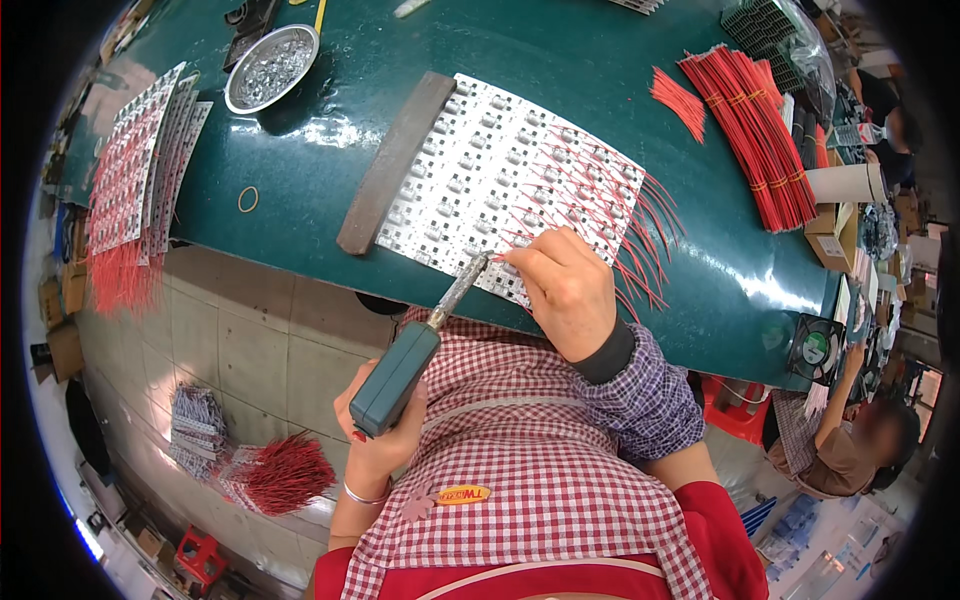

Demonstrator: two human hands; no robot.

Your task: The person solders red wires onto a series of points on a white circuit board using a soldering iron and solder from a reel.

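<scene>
A white circuit board panel [470,165] lies on the green table, with rows of small metal and black parts. Thin red wires [640,230] stand off its right half and trail past its edge. My left hand [392,425] is wrapped round the green handle of a soldering iron [400,372]. The iron's metal tip touches or nearly touches the panel near its front edge. Beside that tip, my right hand [567,290] pinches a red wire [498,258] against the panel. A dark flat bar [395,165] rests along the panel's left edge.
On the green table [300,190], a metal bowl [272,70] of small silvery parts stands far left. Wired panels [140,170] are stacked at the left edge. Red wire bundles [750,135] and a small fan [816,347] are at right. Another person [850,445] sits lower right.
</scene>
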